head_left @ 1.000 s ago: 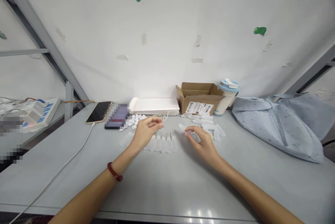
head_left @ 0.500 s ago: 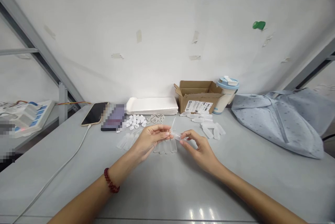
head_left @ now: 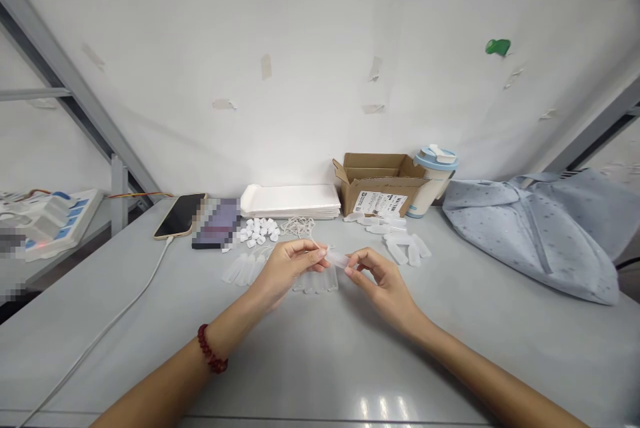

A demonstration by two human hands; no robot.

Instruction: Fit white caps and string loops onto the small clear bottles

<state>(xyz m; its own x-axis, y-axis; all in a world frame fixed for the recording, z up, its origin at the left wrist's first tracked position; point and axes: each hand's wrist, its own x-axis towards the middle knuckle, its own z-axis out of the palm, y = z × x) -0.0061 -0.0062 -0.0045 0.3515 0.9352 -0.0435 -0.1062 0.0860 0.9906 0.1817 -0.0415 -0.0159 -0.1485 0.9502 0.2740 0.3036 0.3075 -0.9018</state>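
Note:
My left hand and my right hand meet over the grey table, each pinching one end of a small clear plastic vial. A thin white string runs up from my left fingertips. Under my hands lies a row of similar clear vials. More vials lie to the right, and others to the left. A heap of small white caps and a tangle of white strings sit just behind. A red bead bracelet circles my left wrist.
Along the wall stand a stack of white trays, an open cardboard box and a white-and-blue cup. A phone with a white cable lies left. A pale blue bag fills the right side. A power strip sits far left.
My hands came together from about a hand's width apart. The right hand brought its vial to the left fingertips, and now both pinch it above the row.

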